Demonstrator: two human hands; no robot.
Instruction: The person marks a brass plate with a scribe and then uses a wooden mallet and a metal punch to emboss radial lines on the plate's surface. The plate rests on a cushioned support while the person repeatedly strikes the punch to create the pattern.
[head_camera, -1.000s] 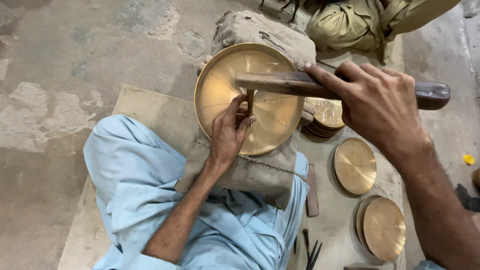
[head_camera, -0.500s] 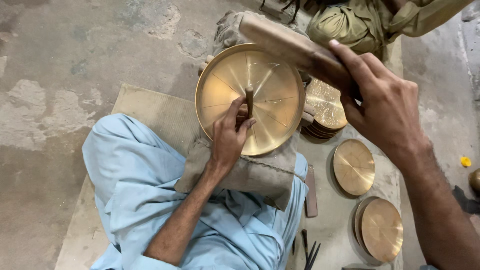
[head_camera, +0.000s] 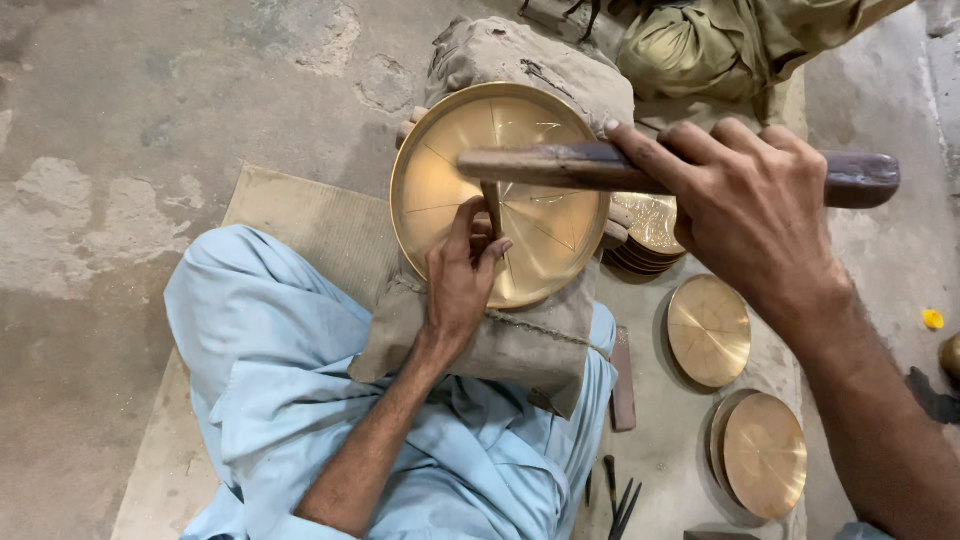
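Note:
A round brass plate (head_camera: 450, 170) with fine lines scored from its centre rests on a sack-covered block (head_camera: 520, 350) between my knees. My left hand (head_camera: 462, 278) holds a thin metal chisel (head_camera: 492, 205) upright on the plate's middle. My right hand (head_camera: 745, 215) grips a dark wooden mallet handle (head_camera: 560, 165) that lies level across the plate, its end right over the chisel's top.
A stack of engraved brass plates (head_camera: 655, 235) sits right of the block. Two plain brass plates (head_camera: 708, 330) (head_camera: 765, 455) lie on the floor at right, with thin tools (head_camera: 620, 500) near my leg. A person in olive clothes (head_camera: 720, 45) sits beyond. A mat (head_camera: 300, 225) lies under me.
My right hand raised the mallet up and away half a second ago, then brought it back down level onto the chisel's top. My left hand and the plate stayed put.

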